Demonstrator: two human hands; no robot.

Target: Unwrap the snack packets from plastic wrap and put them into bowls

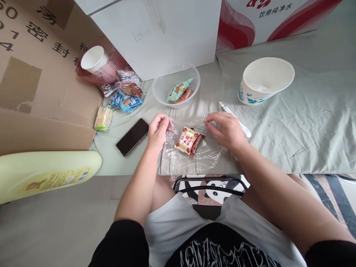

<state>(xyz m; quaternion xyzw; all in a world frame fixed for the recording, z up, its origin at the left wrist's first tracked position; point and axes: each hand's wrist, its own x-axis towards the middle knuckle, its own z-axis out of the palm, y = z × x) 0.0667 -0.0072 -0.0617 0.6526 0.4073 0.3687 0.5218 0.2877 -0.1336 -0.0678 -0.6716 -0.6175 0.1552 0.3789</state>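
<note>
A sheet of clear plastic film (191,163) lies crumpled on the cloth-covered surface in front of me. On its middle rest a cream and red snack packet (185,140) and a thin red-brown packet (197,144), partly tucked beneath it. My left hand (160,128) pinches the film's far left edge between thumb and fingers. At the far right corner, my right hand (224,128) has its fingertips closed on the film. Just beyond the film stands a clear round bowl (158,87) with a mint-green packet (180,91) and another wrapped snack inside.
A white utility knife (236,118) lies behind my right hand, near a large paper tub (264,79). To the left are a phone (132,137), several wrapped snacks (129,92), a paper cup (94,59) and a yellow bottle (50,174). Boxes (167,37) line the back.
</note>
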